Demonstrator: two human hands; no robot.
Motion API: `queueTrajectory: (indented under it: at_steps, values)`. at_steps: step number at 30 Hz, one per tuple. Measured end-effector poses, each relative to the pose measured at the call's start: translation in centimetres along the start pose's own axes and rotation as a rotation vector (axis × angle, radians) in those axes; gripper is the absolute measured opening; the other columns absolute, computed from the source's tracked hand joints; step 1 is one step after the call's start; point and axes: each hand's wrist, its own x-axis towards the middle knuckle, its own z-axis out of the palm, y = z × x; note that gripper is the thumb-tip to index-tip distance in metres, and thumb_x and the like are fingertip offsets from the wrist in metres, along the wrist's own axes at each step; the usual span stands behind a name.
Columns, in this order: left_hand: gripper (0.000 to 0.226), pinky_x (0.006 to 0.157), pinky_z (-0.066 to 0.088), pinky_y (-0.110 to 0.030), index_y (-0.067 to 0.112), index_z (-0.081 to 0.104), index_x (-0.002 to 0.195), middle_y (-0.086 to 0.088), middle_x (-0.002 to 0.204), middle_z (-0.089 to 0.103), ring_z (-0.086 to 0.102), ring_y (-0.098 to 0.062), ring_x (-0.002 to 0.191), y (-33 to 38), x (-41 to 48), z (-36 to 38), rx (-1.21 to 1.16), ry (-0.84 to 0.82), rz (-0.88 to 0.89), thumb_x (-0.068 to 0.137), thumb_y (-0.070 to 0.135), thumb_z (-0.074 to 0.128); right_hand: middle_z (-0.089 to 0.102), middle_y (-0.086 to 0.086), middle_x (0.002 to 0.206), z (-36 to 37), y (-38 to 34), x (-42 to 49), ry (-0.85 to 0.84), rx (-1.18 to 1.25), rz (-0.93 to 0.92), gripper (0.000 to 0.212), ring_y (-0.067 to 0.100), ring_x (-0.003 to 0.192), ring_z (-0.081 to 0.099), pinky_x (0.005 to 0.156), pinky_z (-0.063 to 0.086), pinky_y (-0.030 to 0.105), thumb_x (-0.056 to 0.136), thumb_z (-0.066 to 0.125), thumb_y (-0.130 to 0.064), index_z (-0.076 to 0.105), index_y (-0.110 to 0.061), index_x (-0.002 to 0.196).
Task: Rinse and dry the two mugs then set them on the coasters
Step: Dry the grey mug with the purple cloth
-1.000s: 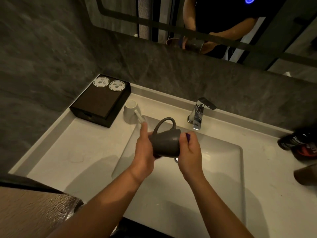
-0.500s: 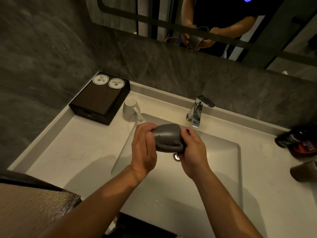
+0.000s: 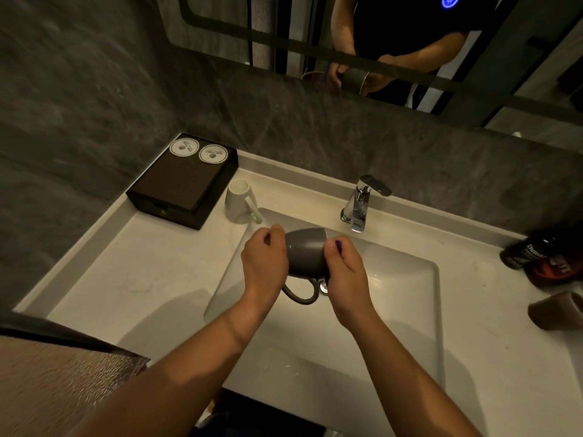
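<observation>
I hold a dark grey mug [image 3: 307, 252] sideways over the sink basin [image 3: 400, 298], its handle hanging down toward me. My left hand [image 3: 265, 263] grips its left end and my right hand [image 3: 345, 272] its right end. A white mug [image 3: 238, 201] stands on the counter at the basin's back left corner, handle toward the basin. Two round white coasters [image 3: 184, 147] [image 3: 213, 153] lie side by side on the far end of a dark box [image 3: 181, 184] at the counter's left. No water runs from the chrome tap [image 3: 359, 205].
A dark bottle [image 3: 530, 252] lies on the counter at the right edge, with a red item and a brown cup [image 3: 558, 310] nearby. A mirror [image 3: 394, 42] above the grey stone wall reflects my hands. A brown textured surface fills the lower left corner.
I have turned the grey mug in my hands: its handle went from pointing up, over toward me, and now hangs underneath. Both hands stayed over the basin.
</observation>
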Motion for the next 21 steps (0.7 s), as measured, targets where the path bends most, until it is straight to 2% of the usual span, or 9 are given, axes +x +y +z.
queueTrajectory:
  at_steps: [3,5,6,7,10,11,12,17,21]
  values:
    - [0.023,0.076,0.044,-0.005,0.001,0.066,0.103,-0.012,0.099,0.067,0.059,0.002,0.087,-1.3,-0.4,-0.5,0.105,-0.011,0.472,0.102,0.019,0.052,0.065,0.01,0.109,-0.6,-1.3,0.6,0.014,0.322,0.243,0.02,0.028,0.098,0.057,0.082,0.046,0.043,0.107,0.046,-0.026,0.064,-0.02,0.1]
    - [0.029,0.084,0.045,-0.009,0.0,0.063,0.11,-0.015,0.106,0.065,0.056,-0.003,0.092,-2.2,-0.2,-0.9,0.09,-0.102,0.601,0.098,0.024,0.05,0.067,0.013,0.113,-0.9,-1.7,0.8,0.004,0.388,0.28,0.019,0.03,0.1,0.06,0.084,0.048,0.044,0.107,0.048,-0.025,0.066,-0.02,0.103]
    - [0.031,0.084,0.046,-0.011,0.004,0.061,0.114,-0.013,0.111,0.064,0.057,-0.006,0.094,-2.3,0.0,-0.8,0.023,-0.146,0.526,0.098,0.028,0.051,0.066,0.012,0.113,-0.8,-1.7,0.8,0.014,0.334,0.236,0.019,0.03,0.102,0.06,0.085,0.049,0.044,0.107,0.047,-0.027,0.065,-0.021,0.102]
    - [0.034,0.085,0.05,-0.016,0.009,0.059,0.119,-0.012,0.115,0.064,0.061,-0.009,0.097,-1.9,0.0,-0.6,-0.098,-0.163,0.326,0.097,0.035,0.052,0.064,0.009,0.11,-0.6,-1.5,0.7,0.03,0.233,0.16,0.02,0.028,0.102,0.06,0.086,0.051,0.042,0.108,0.045,-0.028,0.063,-0.022,0.101]
    - [0.042,0.096,0.058,-0.048,0.021,0.056,0.125,-0.019,0.121,0.069,0.07,-0.033,0.108,0.1,0.5,-0.3,-0.502,-0.178,-0.535,0.098,0.053,0.055,0.057,-0.006,0.098,0.0,-0.6,-0.1,0.028,-0.139,-0.127,0.019,0.012,0.09,0.058,0.071,0.052,0.022,0.11,0.038,-0.031,0.054,-0.021,0.105]
    - [0.039,0.096,0.058,-0.057,0.022,0.055,0.126,-0.02,0.12,0.069,0.07,-0.04,0.109,0.5,0.7,-0.4,-0.511,-0.207,-0.689,0.1,0.051,0.056,0.056,-0.01,0.097,0.1,0.0,-0.4,0.001,-0.206,-0.196,0.019,0.01,0.089,0.058,0.067,0.052,0.018,0.11,0.037,-0.032,0.052,-0.022,0.108]
    - [0.035,0.095,0.058,-0.061,0.022,0.055,0.126,-0.02,0.12,0.069,0.069,-0.043,0.109,0.6,1.0,-0.4,-0.456,-0.242,-0.723,0.102,0.047,0.057,0.056,-0.013,0.098,0.2,0.6,-0.5,-0.018,-0.241,-0.231,0.017,0.009,0.09,0.059,0.067,0.053,0.018,0.109,0.036,-0.032,0.051,-0.024,0.11]
    - [0.018,0.09,0.063,-0.05,0.021,0.064,0.104,-0.013,0.112,0.069,0.07,-0.032,0.102,0.7,0.5,0.0,-0.236,-0.161,-0.396,0.104,0.035,0.053,0.054,-0.015,0.102,0.8,0.4,-0.8,0.065,-0.092,-0.084,0.016,0.016,0.095,0.059,0.085,0.056,0.039,0.11,0.037,-0.031,0.05,-0.031,0.1]
    - [0.014,0.07,0.053,-0.01,0.016,0.065,0.097,0.003,0.098,0.068,0.069,-0.006,0.091,-0.7,-0.1,-0.2,0.007,-0.052,0.247,0.105,0.023,0.056,0.06,0.001,0.11,0.2,-0.9,0.5,0.085,0.179,0.12,0.021,0.026,0.104,0.059,0.089,0.051,0.042,0.109,0.042,-0.03,0.06,-0.027,0.099]
